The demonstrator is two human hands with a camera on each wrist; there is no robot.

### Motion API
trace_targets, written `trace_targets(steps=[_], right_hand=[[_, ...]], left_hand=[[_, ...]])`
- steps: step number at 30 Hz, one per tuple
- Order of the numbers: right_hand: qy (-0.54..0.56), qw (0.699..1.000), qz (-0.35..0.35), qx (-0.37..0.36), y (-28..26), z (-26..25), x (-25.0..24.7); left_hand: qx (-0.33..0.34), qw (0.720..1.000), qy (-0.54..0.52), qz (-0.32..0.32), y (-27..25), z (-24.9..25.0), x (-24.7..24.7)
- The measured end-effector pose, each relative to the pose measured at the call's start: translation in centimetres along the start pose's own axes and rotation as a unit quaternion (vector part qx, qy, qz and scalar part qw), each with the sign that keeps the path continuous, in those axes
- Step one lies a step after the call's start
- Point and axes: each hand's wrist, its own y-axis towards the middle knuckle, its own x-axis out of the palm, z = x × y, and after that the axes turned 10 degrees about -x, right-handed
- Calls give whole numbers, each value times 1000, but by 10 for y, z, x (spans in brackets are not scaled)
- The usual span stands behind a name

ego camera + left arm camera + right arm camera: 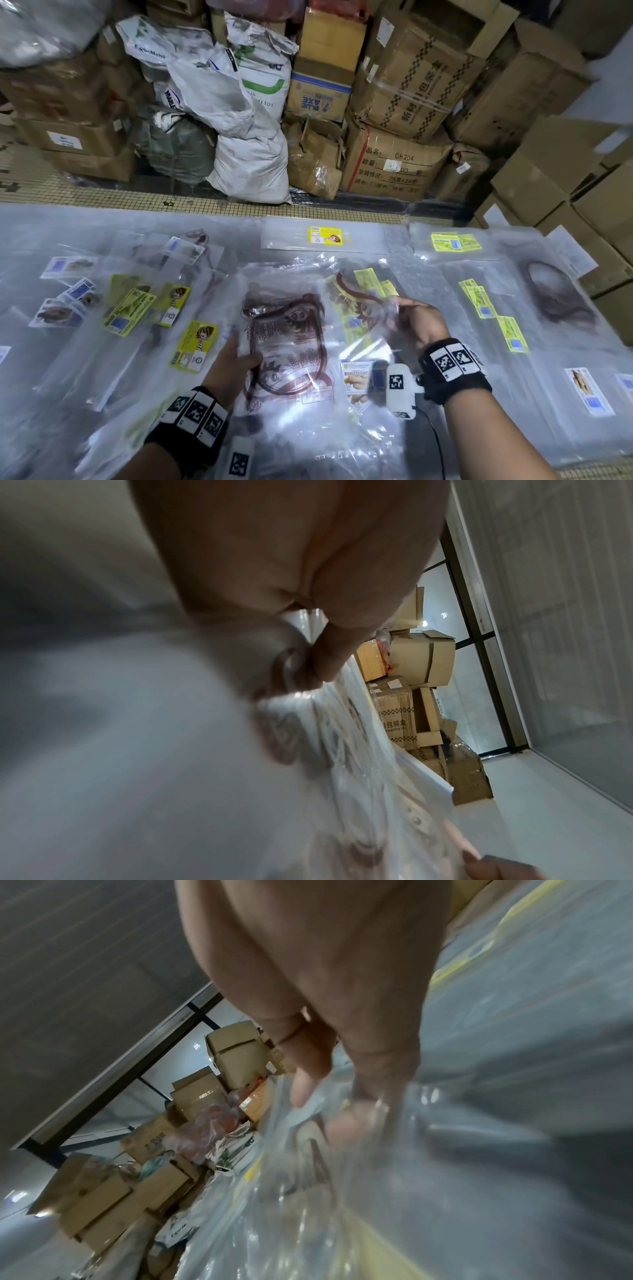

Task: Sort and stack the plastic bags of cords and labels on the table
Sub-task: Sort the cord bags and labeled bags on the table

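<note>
clear bag [287, 346] printed maroon, yellow labels [479, 301]

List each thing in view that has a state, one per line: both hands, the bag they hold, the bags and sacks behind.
Left hand: grips the bag's left edge.
Right hand: pinches its upper right corner.
Clear plastic bag with brown cartoon print: lifted, crinkled.
Clear flat bag with yellow label: lying flat.
White woven sacks: piled, slumped.

Left hand [291, 569] seen from wrist, fingers [329, 653] curled, pinching edge of clear plastic bag [342, 750] with brown print. Bag hangs blurred across lower frame. Second fingertip [493, 869] at bottom edge. Behind: stacked cardboard boxes [421, 664], dark-framed glass partition [479, 631], pale floor [548, 818].
</note>
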Motion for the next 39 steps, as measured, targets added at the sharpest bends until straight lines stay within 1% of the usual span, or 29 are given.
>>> trace_targets(steps=[4,6,9,11,12,15,17,19,20,22,24,26,27,29,31,33,34,35,36,38,39], right_hand=[[32,999,-1,28,10,9,-9],[11,999,-13,30,8,11,-10],[-23,998,-59,27,-3,12,-5],[-4,994,-103,32,-7,16,-1],[3,994,-105,32,-8,16,1],[-12,999,-50,9,-9,17,8],[-22,1000,-3,-12,-7,19,13],[-5,998,42,-39,-7,21,16],[25,998,47,-46,-10,20,18],[88,995,30,-38,-17,17,20],[111,994,-12,13,-22,16,23],[77,994,-49,53,-19,19,24],[56,995,-56,53,-16,22,24],[16,996,-87,29,-15,24,27],[-47,993,-107,-23,-18,24,30],[-80,988,-102,-81,-20,21,33],[-76,987,-93,-106,-20,19,33],[-50,987,-86,-125,-20,15,31],[3,987,-77,-139,-19,11,28],[153,978,-64,-129,-24,0,21],[206,970,-70,-110,-25,-4,16]], left_hand=[[-2,1000,4,-4,0,-1,-2],[1,1000,15,-6,1,-3,-2],[9,1000,20,-7,2,-3,-2],[15,999,33,-19,3,-4,-1],[23,999,35,-25,1,-3,-1],[26,999,30,-35,-6,3,2],[28,998,45,-36,-12,9,5],[25,997,59,-37,-3,1,2],[23,997,58,-41,-6,3,2],[17,998,55,-35,-7,5,1],[10,998,50,-41,-4,3,-2],[5,998,44,-41,-1,2,-3],[3,998,47,-42,-2,2,-3],[-1,998,51,-33,-2,2,-4],[0,998,58,-36,-1,3,-4],[-1,996,75,-41,-3,4,-5],[3,996,82,-41,-5,5,-5],[12,996,82,-37,-7,6,-4],[15,996,85,-28,-10,8,-4],[15,995,88,-38,-8,5,-7],[7,995,82,-48,-7,4,-8]])
